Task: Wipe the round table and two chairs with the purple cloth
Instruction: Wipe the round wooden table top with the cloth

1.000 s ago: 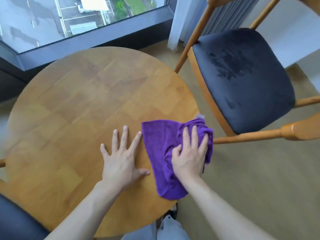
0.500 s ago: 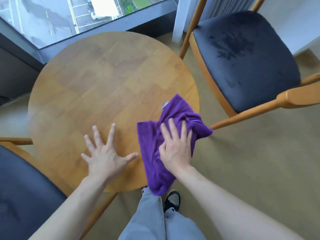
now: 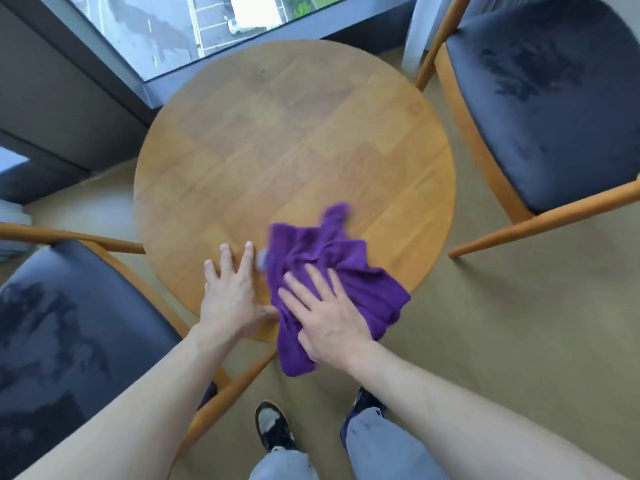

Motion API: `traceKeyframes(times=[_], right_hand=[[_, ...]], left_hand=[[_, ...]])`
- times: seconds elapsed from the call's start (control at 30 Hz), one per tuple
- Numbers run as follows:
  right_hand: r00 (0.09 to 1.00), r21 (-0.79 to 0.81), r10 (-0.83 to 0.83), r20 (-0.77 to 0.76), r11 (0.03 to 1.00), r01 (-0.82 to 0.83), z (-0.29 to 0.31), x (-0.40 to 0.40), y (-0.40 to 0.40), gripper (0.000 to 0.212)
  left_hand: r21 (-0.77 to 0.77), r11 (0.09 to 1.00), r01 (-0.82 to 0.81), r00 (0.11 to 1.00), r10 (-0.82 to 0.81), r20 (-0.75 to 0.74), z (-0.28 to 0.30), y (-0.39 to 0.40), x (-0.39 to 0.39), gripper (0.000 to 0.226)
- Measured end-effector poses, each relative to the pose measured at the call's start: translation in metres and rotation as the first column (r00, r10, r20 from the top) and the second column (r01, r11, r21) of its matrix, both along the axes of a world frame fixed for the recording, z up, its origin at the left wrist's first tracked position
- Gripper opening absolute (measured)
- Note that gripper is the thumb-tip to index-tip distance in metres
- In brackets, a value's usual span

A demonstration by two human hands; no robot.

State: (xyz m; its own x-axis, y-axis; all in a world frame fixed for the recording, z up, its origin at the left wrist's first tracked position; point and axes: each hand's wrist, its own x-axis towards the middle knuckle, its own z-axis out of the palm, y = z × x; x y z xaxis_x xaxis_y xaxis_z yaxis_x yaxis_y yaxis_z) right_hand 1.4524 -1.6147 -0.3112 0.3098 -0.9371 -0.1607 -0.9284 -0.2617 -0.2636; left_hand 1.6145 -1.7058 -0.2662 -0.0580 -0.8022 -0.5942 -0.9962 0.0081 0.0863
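Note:
A round wooden table (image 3: pixel 294 143) fills the middle of the view. The purple cloth (image 3: pixel 332 265) lies crumpled on its near edge, and part of it hangs over the rim. My right hand (image 3: pixel 325 320) presses flat on the cloth with fingers spread. My left hand (image 3: pixel 232 292) rests flat on the bare tabletop just left of the cloth, fingers apart. One chair with a dark cushion (image 3: pixel 547 98) stands at the right. A second chair with a dark cushion (image 3: pixel 69 341) stands at the lower left.
A low window (image 3: pixel 180 26) with a grey sill runs behind the table. A white curtain (image 3: pixel 414 32) hangs beside the right chair. Beige carpet (image 3: pixel 502 341) covers the floor. My legs and shoes (image 3: pixel 273 427) are below the table's near edge.
The view has pulled back and shifted, so the left chair now shows. My right hand has slid the cloth leftward along the near edge, closer to my left hand.

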Motion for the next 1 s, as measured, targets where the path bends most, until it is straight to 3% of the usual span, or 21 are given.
traceKeyframes(times=[0.07,0.13,0.2,0.27,0.33,0.4,0.47,0.53,0.57,0.6,0.67,0.7,0.73,0.83,0.87,1.0], right_hand=[[0.983,-0.025,0.171,0.061,0.985,-0.17,-0.005,-0.01,-0.016,0.075],[0.987,-0.035,0.136,0.083,0.99,-0.134,-0.007,-0.023,-0.036,0.072],[0.984,-0.034,-0.139,0.111,0.989,0.143,-0.009,-0.023,-0.05,0.072],[0.861,-0.008,-0.499,0.101,0.865,0.502,-0.005,0.001,-0.056,0.073],[0.77,0.021,-0.639,0.003,0.769,0.638,-0.006,0.037,-0.059,0.073],[0.879,0.003,-0.472,-0.063,0.881,0.474,-0.009,0.064,-0.055,0.075],[0.995,-0.063,-0.099,-0.013,0.993,0.098,-0.01,0.067,-0.054,0.075],[0.995,-0.115,0.089,0.037,0.99,-0.084,-0.011,0.052,-0.07,0.071],[0.999,-0.124,0.012,0.044,0.992,-0.007,-0.012,0.048,-0.078,0.071],[0.982,-0.108,-0.181,0.055,0.977,0.186,-0.01,0.049,-0.084,0.071],[0.789,-0.045,-0.612,0.058,0.788,0.614,-0.003,0.075,-0.089,0.073],[0.705,-0.031,-0.708,0.05,0.704,0.709,-0.001,0.095,-0.091,0.075],[0.701,-0.039,-0.712,0.041,0.7,0.713,-0.001,0.114,-0.089,0.077],[0.945,-0.044,-0.327,-0.028,0.944,0.326,-0.005,0.14,-0.083,0.078],[0.981,-0.05,-0.184,-0.056,0.982,0.181,-0.006,0.139,-0.085,0.078],[0.989,-0.013,0.075,-0.124,0.997,-0.077,-0.003,0.136,-0.102,0.081]], left_hand=[[-0.03,0.999,0.032,0.999,-0.032,-0.003,0.0,0.0,0.002,0.132],[-0.036,0.998,0.046,0.999,-0.046,0.008,0.0,-0.001,0.005,0.132],[-0.048,0.997,0.061,0.998,-0.06,0.007,0.0,-0.002,0.008,0.136],[-0.064,0.995,0.081,0.997,-0.081,0.011,-0.001,-0.004,0.013,0.141],[-0.097,0.988,0.118,0.993,-0.117,0.013,-0.002,-0.008,0.025,0.14],[-0.127,0.976,0.178,0.983,-0.183,-0.023,-0.003,-0.013,0.043,0.125],[-0.149,0.958,0.246,0.961,-0.261,-0.089,-0.002,-0.019,0.063,0.106],[-0.127,0.947,0.295,0.934,-0.314,-0.17,-0.001,-0.024,0.083,0.095],[-0.119,0.94,0.319,0.924,-0.337,-0.181,-0.001,-0.026,0.09,0.093],[-0.128,0.934,0.334,0.921,-0.353,-0.167,-0.002,-0.028,0.097,0.091],[-0.161,0.954,0.252,0.951,-0.275,-0.144,-0.006,-0.033,0.11,0.091],[-0.167,0.971,0.169,0.968,-0.196,-0.16,-0.008,-0.036,0.116,0.095],[-0.17,0.98,0.105,0.971,-0.138,-0.196,-0.011,-0.038,0.122,0.098],[-0.188,0.978,0.089,0.952,-0.139,-0.272,-0.018,-0.036,0.133,0.1],[-0.193,0.977,0.095,0.949,-0.147,-0.28,-0.019,-0.034,0.133,0.1],[-0.175,0.983,0.05,0.954,-0.099,-0.284,-0.018,-0.035,0.127,0.101]])
